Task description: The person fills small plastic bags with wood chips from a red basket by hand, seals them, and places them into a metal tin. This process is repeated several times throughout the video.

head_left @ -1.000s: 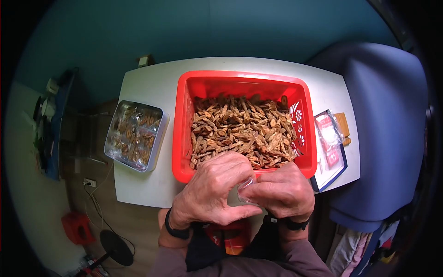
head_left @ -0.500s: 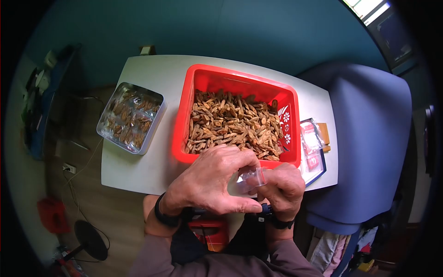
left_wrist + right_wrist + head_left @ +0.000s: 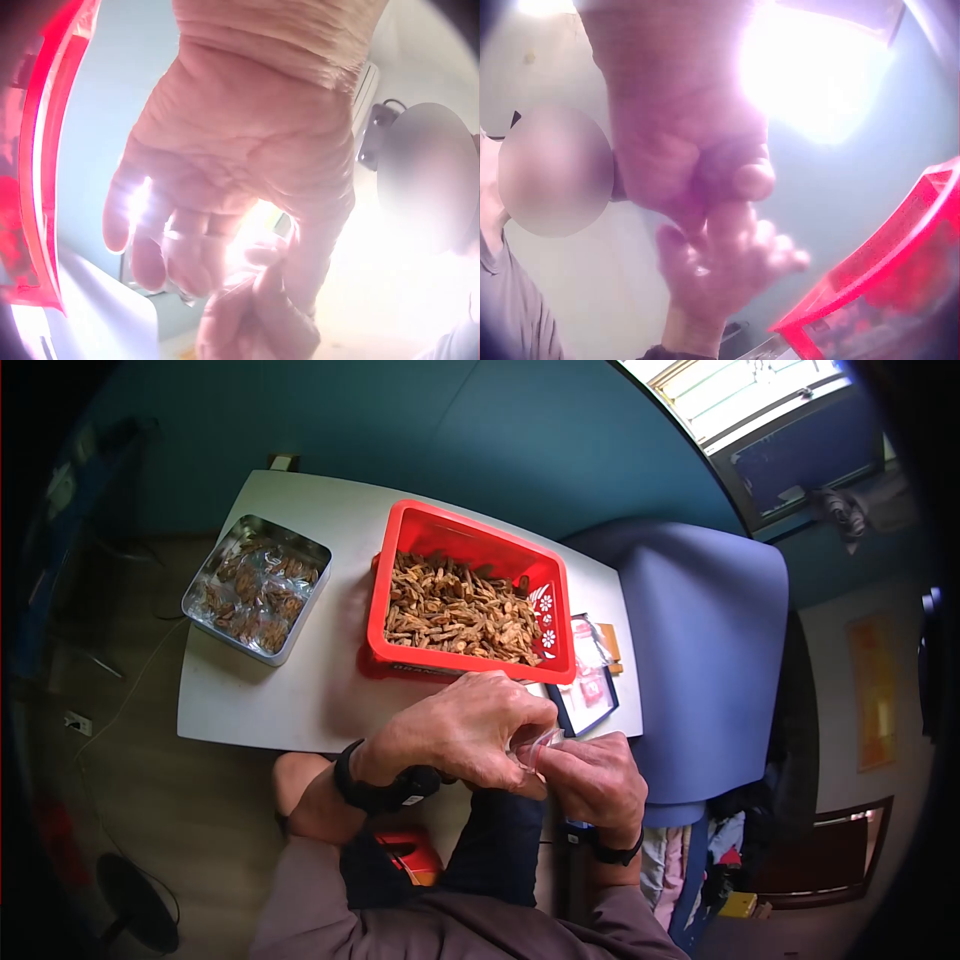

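Note:
Between my two hands, in front of the table edge, is a small clear plastic bag (image 3: 540, 746). My left hand (image 3: 462, 728) curves its fingers and thumb around the bag from the left. From the right, my right hand (image 3: 598, 780) pinches the bag's edge with curled fingers. Both wrist views show the fingertips of the two hands meeting; the bag is largely hidden there by fingers and glare. Just beyond the hands stands a red plastic basket (image 3: 462, 664), heaped with brown dried slices (image 3: 460, 608) that look like root or bark.
On the left of the white table (image 3: 270, 705) sits a metal tin (image 3: 306, 622) holding clear bags of brown pieces. A dark-edged tray (image 3: 603, 717) with pinkish packets lies right of the basket, near a wooden block (image 3: 610, 643). A blue-covered bulky object (image 3: 705, 660) borders the table's right side.
The head view has turned right, bringing a window into sight. My left thumb and fingers have drawn closer together around the bag, and my right hand stays at its edge.

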Demonstrator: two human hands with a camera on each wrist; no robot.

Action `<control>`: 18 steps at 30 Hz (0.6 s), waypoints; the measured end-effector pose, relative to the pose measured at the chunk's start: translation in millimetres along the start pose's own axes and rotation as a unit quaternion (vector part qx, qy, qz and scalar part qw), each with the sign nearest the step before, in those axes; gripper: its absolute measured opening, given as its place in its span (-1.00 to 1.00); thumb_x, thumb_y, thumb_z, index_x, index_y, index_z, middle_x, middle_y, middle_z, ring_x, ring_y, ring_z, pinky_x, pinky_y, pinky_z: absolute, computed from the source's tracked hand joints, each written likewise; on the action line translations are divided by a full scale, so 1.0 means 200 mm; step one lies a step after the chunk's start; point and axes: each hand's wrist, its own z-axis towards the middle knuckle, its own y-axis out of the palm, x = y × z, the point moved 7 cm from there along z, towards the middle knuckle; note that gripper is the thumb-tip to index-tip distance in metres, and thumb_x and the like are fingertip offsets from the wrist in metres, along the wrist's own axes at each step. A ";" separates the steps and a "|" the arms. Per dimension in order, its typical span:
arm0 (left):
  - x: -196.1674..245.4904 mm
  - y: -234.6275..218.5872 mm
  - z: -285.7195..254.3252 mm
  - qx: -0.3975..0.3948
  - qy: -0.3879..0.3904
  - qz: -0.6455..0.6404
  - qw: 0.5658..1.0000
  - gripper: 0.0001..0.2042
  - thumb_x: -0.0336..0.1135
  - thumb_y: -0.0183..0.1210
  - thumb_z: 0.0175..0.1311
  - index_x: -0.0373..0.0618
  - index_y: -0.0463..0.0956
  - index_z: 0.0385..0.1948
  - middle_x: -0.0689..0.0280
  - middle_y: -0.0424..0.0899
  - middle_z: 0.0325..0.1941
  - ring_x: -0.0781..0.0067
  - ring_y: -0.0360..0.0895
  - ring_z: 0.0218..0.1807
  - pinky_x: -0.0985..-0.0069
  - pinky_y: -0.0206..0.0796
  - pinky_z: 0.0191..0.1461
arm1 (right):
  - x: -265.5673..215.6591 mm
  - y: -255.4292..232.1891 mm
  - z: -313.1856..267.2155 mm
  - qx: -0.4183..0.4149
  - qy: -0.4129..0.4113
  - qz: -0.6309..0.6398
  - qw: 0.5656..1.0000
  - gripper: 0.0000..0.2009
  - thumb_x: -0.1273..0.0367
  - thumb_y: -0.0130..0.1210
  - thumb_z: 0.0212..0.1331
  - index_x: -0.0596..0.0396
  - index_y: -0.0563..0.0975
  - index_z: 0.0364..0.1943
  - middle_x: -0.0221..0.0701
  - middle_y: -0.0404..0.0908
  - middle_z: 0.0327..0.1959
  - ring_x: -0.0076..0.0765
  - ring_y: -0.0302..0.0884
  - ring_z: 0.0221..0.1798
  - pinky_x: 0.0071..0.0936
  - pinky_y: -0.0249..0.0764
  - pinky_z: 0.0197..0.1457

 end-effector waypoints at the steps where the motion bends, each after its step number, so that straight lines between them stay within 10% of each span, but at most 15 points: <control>1: 0.02 0.01 -0.01 -0.008 0.012 0.014 1.000 -0.59 -0.10 0.48 -0.25 -0.15 0.51 -0.48 0.19 0.59 -0.47 0.14 0.59 -0.32 0.28 0.35 -0.24 | -0.03 0.00 -0.01 -0.004 0.002 -0.007 1.000 -0.70 0.53 0.25 -0.08 0.01 0.60 -0.18 -0.41 0.67 -0.47 -0.24 0.65 -0.53 -0.39 0.55 -0.48; 11: 0.17 0.01 -0.11 0.049 0.181 0.017 0.982 -0.63 -0.17 0.53 -0.22 -0.08 0.52 -0.46 0.32 0.52 -0.53 0.20 0.52 -0.35 0.23 0.29 0.18 | -0.21 -0.03 -0.01 -0.045 -0.019 -0.066 0.997 -0.69 0.53 0.26 -0.10 -0.01 0.57 -0.18 -0.47 0.62 -0.46 -0.32 0.61 -0.55 -0.39 0.50 -0.54; 18: 0.20 -0.06 -0.17 0.053 0.164 0.019 0.985 -0.69 -0.19 0.46 -0.16 -0.11 0.49 -0.58 0.28 0.50 -0.59 0.17 0.51 -0.31 0.25 0.28 0.08 | -0.25 0.01 0.03 -0.102 0.001 -0.089 0.991 -0.72 0.48 0.24 0.02 0.00 0.54 -0.13 -0.45 0.62 -0.44 -0.31 0.61 -0.54 -0.37 0.50 -0.54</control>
